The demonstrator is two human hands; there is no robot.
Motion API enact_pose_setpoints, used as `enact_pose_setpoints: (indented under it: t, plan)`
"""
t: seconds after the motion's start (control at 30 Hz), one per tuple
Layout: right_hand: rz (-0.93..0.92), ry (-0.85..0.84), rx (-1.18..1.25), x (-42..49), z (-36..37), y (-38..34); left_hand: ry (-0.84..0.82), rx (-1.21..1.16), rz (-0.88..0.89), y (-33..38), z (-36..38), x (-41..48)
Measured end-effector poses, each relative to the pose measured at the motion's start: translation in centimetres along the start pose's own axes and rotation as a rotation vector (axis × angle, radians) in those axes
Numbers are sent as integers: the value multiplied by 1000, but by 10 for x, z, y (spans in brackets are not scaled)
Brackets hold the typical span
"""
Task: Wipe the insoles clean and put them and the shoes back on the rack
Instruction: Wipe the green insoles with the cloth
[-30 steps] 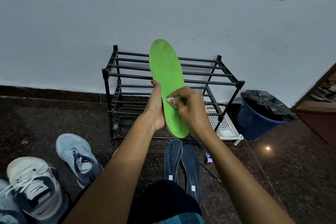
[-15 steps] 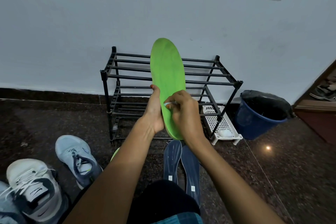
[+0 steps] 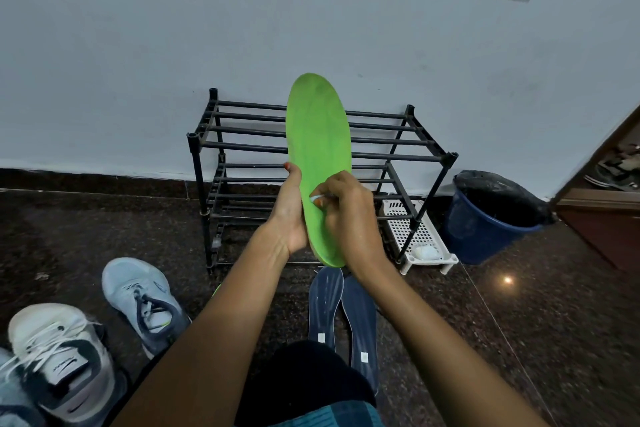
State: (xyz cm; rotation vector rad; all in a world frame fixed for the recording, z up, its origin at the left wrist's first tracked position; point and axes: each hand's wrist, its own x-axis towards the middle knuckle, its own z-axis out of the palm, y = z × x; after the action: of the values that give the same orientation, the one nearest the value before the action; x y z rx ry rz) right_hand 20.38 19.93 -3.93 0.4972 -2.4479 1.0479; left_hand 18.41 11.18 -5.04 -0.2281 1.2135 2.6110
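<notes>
A bright green insole (image 3: 318,149) is held upright in front of the rack (image 3: 429,158), rounded toe end up and heel end down. It is shaped as a long, smooth oval, matte, with faint darker smudges. Its left edge is gripped by the left hand (image 3: 291,218), the thumb laid along the edge and the fingers hidden behind. A small white wad (image 3: 316,199) is pinched in the curled fingers of the right hand (image 3: 349,218) and pressed to the insole's face near its middle; whether it is cloth or tissue cannot be told.

The rack is built of black round tubes, with tiers of parallel bars, and is set against a pale wall (image 3: 138,62). Two slim dark blue insoles (image 3: 325,305), finely ribbed and each marked with a small white square, are laid side by side on the speckled dark stone floor (image 3: 519,340) below the hands. To the left, a pale blue mesh sneaker (image 3: 138,295) and a white and grey laced sneaker (image 3: 59,357) are seen on the floor. Right of the rack, a white perforated plastic tray (image 3: 415,232) is set just beside a blue bucket (image 3: 485,229) lined with crinkled black plastic.
</notes>
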Motion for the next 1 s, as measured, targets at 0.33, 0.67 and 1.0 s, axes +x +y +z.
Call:
enact_pose_setpoints:
  t: [0.33, 0.67, 1.0]
  plan:
    - [40, 32, -18, 15, -6, 6, -30, -13, 25, -5, 3, -2]
    - [-1, -27, 40, -4, 2, -7, -15, -71, 3, 1, -2, 0]
    - [-26, -22, 31, -6, 4, -10, -1, -71, 16, 2, -4, 0]
